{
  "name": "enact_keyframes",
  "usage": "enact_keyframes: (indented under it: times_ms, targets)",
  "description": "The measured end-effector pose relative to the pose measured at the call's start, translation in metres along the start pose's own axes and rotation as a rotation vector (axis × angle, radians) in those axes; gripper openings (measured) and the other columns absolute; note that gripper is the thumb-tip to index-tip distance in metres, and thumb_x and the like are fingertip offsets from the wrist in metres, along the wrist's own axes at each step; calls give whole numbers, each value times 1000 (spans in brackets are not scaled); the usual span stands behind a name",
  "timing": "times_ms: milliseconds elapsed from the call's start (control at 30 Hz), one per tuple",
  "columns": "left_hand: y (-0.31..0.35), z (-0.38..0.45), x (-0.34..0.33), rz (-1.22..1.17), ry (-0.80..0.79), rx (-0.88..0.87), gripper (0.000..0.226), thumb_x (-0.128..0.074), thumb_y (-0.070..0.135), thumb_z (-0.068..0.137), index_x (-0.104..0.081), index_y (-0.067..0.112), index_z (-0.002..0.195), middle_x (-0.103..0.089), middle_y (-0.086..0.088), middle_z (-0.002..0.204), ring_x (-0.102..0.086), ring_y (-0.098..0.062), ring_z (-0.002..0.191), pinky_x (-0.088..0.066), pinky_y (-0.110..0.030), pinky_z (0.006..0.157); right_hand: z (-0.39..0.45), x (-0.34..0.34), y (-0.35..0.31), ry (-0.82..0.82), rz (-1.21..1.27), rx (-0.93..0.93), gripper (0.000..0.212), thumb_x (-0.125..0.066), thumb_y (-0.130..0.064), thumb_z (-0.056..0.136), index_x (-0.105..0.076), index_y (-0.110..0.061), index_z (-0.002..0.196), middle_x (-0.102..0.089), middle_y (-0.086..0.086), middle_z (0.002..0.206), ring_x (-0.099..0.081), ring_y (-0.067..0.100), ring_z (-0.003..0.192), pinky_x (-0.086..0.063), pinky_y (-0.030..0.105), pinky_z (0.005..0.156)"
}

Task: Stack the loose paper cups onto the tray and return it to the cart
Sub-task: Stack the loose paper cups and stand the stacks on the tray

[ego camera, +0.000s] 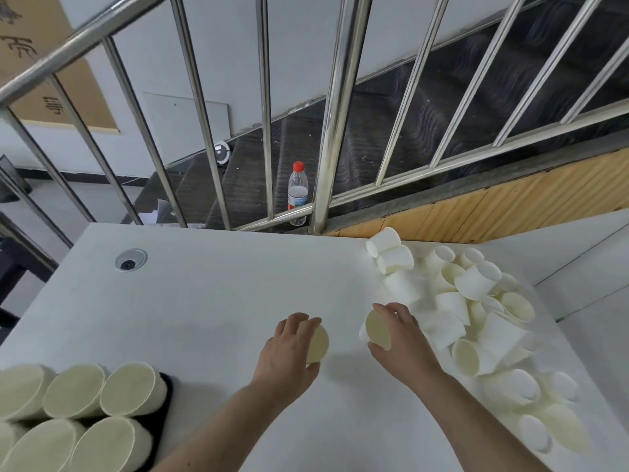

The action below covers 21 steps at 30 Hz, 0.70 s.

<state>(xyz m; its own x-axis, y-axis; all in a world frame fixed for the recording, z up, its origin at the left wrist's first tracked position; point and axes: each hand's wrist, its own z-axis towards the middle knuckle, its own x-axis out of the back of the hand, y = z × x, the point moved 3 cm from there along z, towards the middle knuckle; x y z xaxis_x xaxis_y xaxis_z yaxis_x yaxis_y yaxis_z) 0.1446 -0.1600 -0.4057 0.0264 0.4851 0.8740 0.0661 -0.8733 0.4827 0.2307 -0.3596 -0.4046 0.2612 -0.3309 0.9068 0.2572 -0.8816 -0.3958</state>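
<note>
While each hand grips one cup, left hand and right hand turn mouths inward, probably to nest them; loose cups heap at three o'clock.

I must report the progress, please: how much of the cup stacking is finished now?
Partly done. Several cup stacks already stand on the black tray at lower left. In hand: the left hand and the right hand each grip one cup. Left: a big pile of loose cups on the table's right side, then taking the tray to the cart, which is not in view.
</note>
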Motion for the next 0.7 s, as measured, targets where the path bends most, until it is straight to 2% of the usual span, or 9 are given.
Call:
enact_keyframes:
  times_ms: [200,300,467,700]
  targets:
    - [6,-65,16,-1,69,20,66,-58,33,85,-28,32,144,-29,11,144,-32,-15,130,-43,-25,88,-61,-3,-32,10,8,106,67,-63,-31,87,-33,-29,146,-26,-12,144,-34,14,129,-48,29,94]
    - [5,-105,26,-39,111,37,66,-59,33,85,-30,31,144,-30,9,144,-33,-16,130,-44,-27,93,-94,-5,-55,3,21,169,65,-62,-30,87,-33,-31,145,-26,-13,143,-33,12,129,-47,28,93]
    - [-9,-156,44,-60,153,90,65,-59,32,86,-29,32,143,-27,12,144,-30,-11,131,-45,-25,89,-129,-14,-92,-30,41,253,64,-61,-31,87,-34,-33,144,-28,-14,141,-33,10,129,-48,28,91]
    - [-48,-202,79,-68,271,102,67,-64,30,81,-37,27,142,-37,8,140,-40,-17,125,-45,-27,88,-155,-28,-162,-46,72,378,65,-61,-32,86,-34,-31,146,-29,-13,140,-33,10,130,-47,27,93]
